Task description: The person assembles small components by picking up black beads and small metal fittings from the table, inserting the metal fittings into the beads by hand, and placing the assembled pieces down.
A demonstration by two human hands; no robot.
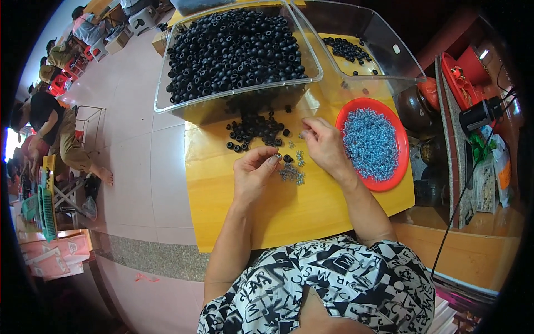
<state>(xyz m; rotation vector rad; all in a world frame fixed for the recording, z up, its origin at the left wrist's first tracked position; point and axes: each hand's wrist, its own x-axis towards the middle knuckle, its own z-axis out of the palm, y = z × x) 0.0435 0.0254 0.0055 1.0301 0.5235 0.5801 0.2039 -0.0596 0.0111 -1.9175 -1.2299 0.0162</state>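
My left hand is closed in a pinch over the yellow table. A tiny silvery glint shows at its fingertips, too small to name. Just beside them lies a single black hollow cap. Farther right, my right hand is also pinched, with a small bit at its fingertips that I cannot make out. Between the hands lies a small scatter of shiny metal pieces. Beyond them is a loose pile of black round caps. A red plate heaped with small silvery-blue metal pieces stands beside my right forearm.
A clear plastic bin full of black caps stands at the table's far side. Right of it, another clear bin holds several caps. A stone ledge with a black device and cable runs along the right. People sit at far left.
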